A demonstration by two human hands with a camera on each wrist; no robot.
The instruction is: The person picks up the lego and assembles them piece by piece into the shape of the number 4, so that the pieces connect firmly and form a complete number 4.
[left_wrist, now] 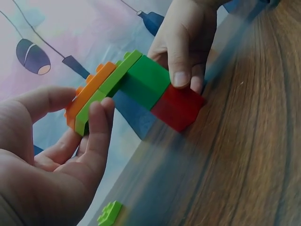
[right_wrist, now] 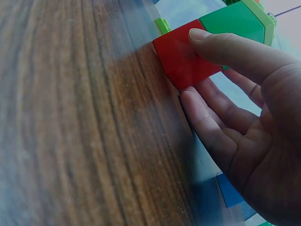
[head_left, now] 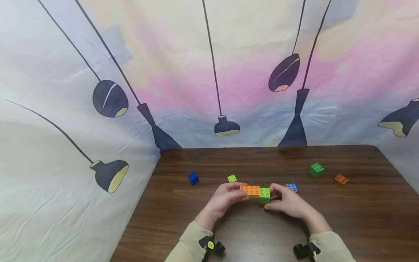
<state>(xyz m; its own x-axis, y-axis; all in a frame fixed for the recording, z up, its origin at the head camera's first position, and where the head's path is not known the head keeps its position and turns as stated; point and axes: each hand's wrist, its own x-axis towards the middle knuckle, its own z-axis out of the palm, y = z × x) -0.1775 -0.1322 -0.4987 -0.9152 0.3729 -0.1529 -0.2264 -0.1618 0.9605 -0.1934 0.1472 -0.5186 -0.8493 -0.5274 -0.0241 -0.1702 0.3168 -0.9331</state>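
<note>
Both hands hold one joined stack of toy building bricks over the table's middle. An orange plate (left_wrist: pixel 91 92) sits on one end of a longer lime plate (left_wrist: pixel 115 80). Beneath the lime plate's other end is a dark green brick (left_wrist: pixel 146 82), with a red brick (left_wrist: pixel 176 110) below it. My left hand (head_left: pixel 224 200) pinches the orange and lime end between thumb and fingers. My right hand (head_left: pixel 289 202) grips the red brick, thumb on one face and fingers around the other side in the right wrist view.
Beyond the hands lie a dark blue brick (head_left: pixel 193 178), a small lime brick (head_left: pixel 232 178) and a light blue brick (head_left: pixel 291 187). Farther right are a green brick (head_left: pixel 316 170) and an orange brick (head_left: pixel 342 179). A printed cloth (head_left: pixel 196 72) hangs behind the wooden table (head_left: pixel 209 160).
</note>
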